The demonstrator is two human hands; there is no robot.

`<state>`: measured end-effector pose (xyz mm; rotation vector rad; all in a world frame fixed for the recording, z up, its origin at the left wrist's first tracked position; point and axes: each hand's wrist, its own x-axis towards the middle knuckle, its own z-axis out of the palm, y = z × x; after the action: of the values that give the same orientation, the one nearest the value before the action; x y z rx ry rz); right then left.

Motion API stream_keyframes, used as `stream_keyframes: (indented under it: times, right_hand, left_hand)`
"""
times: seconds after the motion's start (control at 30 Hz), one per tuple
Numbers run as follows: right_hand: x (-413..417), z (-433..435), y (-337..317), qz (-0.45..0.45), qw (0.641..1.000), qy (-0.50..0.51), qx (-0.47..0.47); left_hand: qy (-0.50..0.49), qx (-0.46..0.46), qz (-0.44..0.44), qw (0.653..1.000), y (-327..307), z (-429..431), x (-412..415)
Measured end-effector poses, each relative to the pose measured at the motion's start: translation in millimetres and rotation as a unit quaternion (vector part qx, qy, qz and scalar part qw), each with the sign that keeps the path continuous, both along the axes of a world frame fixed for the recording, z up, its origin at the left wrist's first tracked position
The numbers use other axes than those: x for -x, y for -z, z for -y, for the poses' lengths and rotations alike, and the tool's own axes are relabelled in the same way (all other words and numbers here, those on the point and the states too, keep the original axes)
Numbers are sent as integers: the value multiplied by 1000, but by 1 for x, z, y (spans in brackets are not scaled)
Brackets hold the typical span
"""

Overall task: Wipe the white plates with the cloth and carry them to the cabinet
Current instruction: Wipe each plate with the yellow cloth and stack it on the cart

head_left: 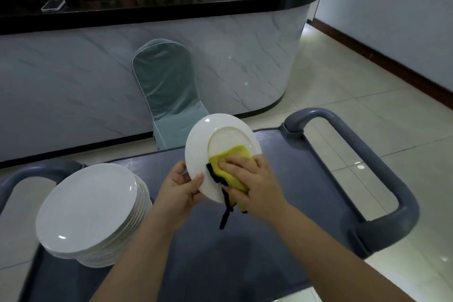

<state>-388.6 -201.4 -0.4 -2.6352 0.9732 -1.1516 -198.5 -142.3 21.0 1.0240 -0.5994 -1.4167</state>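
A white plate (pixel 215 135) is held tilted on edge above the cart, its underside facing me. My left hand (pixel 180 185) grips its lower left rim, thumb on the near face. My right hand (pixel 255 179) presses a yellow cloth (pixel 232 157) with a black trim strip against the plate's lower right part, fingers curled over the cloth. The black strip dangles below the plate. A stack of several white plates (pixel 90 208) sits on the cart to the left.
The grey service cart (pixel 245 252) has looped handles at the right (pixel 382 179) and left. Beyond it stands a chair in a teal cover (pixel 169 86) against a marble-fronted bar counter (pixel 73 81) with a black top holding a phone and pink items. Tiled floor lies to the right.
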Motion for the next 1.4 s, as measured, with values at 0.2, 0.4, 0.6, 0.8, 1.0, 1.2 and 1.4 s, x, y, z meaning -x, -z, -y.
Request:
stream_keyframes:
  times: [0.2, 0.4, 0.6, 0.8, 1.0, 1.2, 1.4]
  right_hand:
    - [40, 26, -3, 30, 971, 214, -102]
    - [32, -7, 14, -25, 993, 90, -69]
    - [102, -25, 42, -6, 953, 266, -146]
    - [135, -32, 41, 43, 921, 333, -197]
    - [149, -42, 49, 41, 907, 354, -226]
    - [154, -47, 57, 59, 888, 375, -260]
    - [149, -56, 65, 32, 886, 364, -287]
  left_hand:
    - [95, -15, 51, 994, 9, 14, 2]
    - [108, -53, 35, 992, 26, 36, 26]
    - [79, -5, 262, 962, 31, 81, 55]
    - [107, 119, 652, 742, 34, 135, 120]
    - [205, 189, 785, 554, 70, 148, 152]
    - [318, 213, 794, 471, 113, 125, 155]
    - [331, 215, 799, 453, 139, 110, 170]
